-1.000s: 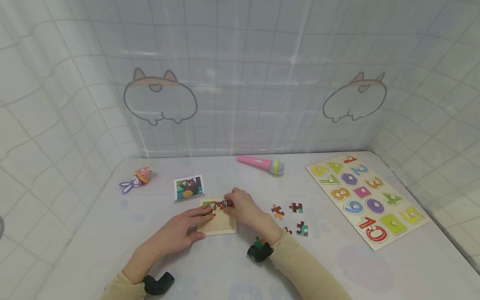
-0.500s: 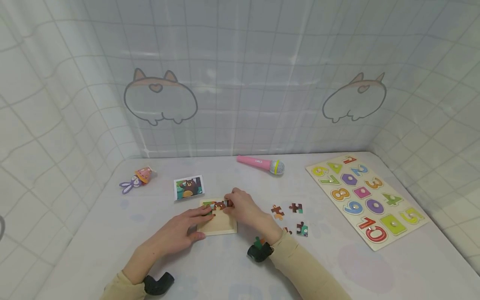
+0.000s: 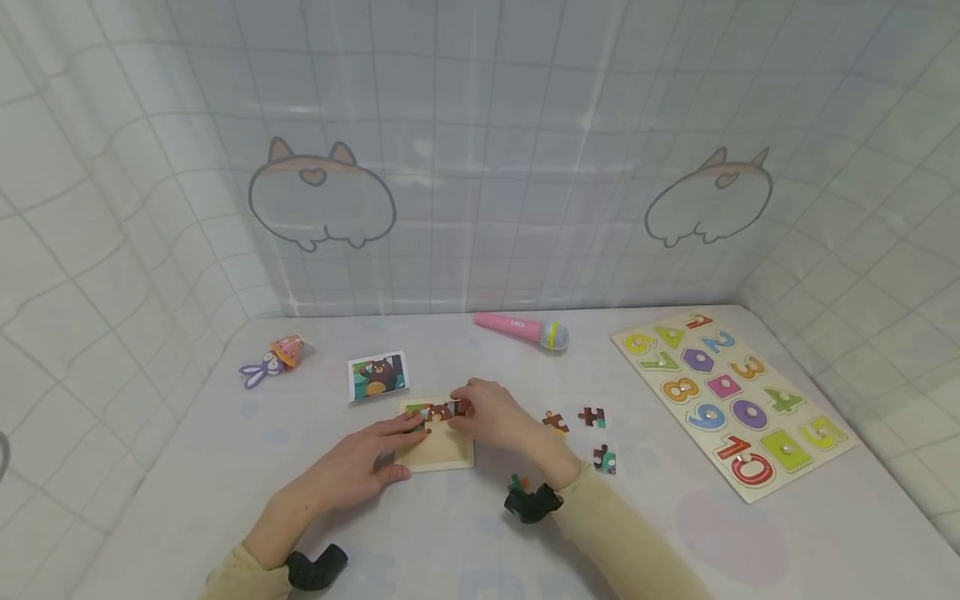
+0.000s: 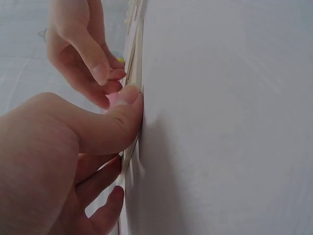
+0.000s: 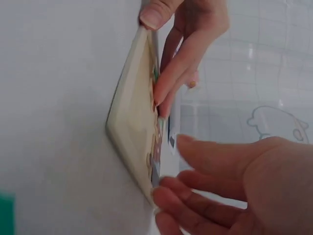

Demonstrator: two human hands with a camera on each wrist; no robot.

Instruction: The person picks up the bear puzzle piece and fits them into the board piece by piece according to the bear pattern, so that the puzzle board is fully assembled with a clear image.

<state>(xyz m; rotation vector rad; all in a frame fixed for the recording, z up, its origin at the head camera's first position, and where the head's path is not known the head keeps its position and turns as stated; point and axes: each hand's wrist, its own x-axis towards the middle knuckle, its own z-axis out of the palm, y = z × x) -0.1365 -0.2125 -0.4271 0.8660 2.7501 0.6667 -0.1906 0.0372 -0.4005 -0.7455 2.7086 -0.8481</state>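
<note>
A small wooden puzzle tray (image 3: 435, 454) lies on the table, with joined bear-picture pieces (image 3: 438, 412) along its far side. My left hand (image 3: 352, 462) rests over the tray's left part. Its straight fingers touch the pieces, and the thumb (image 5: 152, 18) presses at the near left corner. My right hand (image 3: 498, 417) is at the far right corner, holding a dark brown puzzle piece (image 3: 464, 407) in its fingertips. In the right wrist view that piece (image 5: 155, 171) stands tilted at the tray's edge, partly hidden by the fingers.
Several loose pieces, among them a teal-and-brown one (image 3: 604, 459), lie right of the tray. A bear picture card (image 3: 378, 377) sits behind it, with a pink toy microphone (image 3: 517, 327) at the back. A bunny toy (image 3: 273, 360) lies left, a number board (image 3: 750, 400) right.
My right hand and forearm have shifted slightly right, and the brown piece shows more at the fingertips. The left hand and tray stay where they were.
</note>
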